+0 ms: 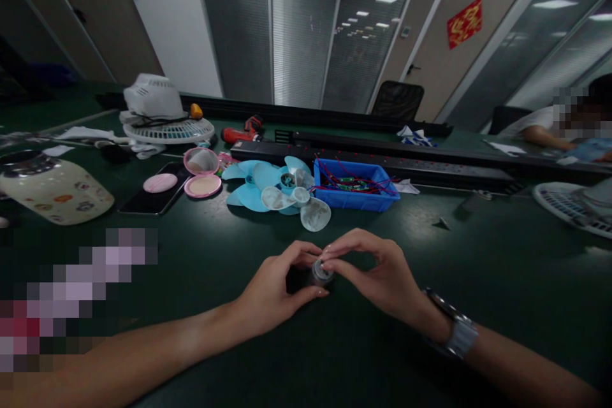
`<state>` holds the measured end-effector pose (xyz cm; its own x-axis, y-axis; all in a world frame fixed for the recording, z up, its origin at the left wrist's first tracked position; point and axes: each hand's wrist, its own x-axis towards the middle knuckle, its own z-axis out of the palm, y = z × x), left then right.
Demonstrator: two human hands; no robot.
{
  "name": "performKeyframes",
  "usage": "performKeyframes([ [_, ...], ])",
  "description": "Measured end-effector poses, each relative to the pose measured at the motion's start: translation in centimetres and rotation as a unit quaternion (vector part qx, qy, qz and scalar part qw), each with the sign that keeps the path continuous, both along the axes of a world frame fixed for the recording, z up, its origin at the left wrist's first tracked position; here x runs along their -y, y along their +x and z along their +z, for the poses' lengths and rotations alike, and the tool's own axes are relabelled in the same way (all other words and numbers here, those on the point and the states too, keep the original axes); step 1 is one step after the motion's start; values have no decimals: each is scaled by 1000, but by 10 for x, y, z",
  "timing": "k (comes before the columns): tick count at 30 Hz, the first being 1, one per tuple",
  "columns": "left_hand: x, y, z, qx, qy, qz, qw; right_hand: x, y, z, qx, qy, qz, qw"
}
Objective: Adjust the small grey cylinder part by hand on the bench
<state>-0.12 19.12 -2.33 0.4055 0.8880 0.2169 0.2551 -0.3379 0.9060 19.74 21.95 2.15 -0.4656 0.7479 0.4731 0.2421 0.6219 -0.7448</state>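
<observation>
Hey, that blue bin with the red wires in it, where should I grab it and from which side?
Probably the long near rim of the blue bin, taken from the person's side. It sits flat and open-topped on the table, with bare tabletop in front. The fan blades crowd its left end and a black rail runs close behind. Keep fingers on the wall, since the red wires lie loose inside.

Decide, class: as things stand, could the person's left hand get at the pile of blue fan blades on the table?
Probably yes. The left hand is busy, sharing a small round part with the right hand, but only bare green table lies between it and the fan blades.
</observation>
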Motion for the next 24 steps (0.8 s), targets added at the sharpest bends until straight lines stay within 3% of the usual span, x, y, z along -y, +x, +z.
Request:
performKeyframes([
  [5, 1, 0, 2, -17, -4, 8, 1000, -5, 31, 3, -17, 20, -57, 998],
  [12, 5, 1, 2, -29, -5, -12, 999, 7, 85, -36, 104, -61, -104, 987],
  [19, 4, 0, 1, -72, 5, -13, 997, 8, 93, -50, 139, -48, -85, 986],
  [24, 2, 0, 1, -82, -1, -15, 997, 5, 88, -41, 132, -30, -91, 987],
])
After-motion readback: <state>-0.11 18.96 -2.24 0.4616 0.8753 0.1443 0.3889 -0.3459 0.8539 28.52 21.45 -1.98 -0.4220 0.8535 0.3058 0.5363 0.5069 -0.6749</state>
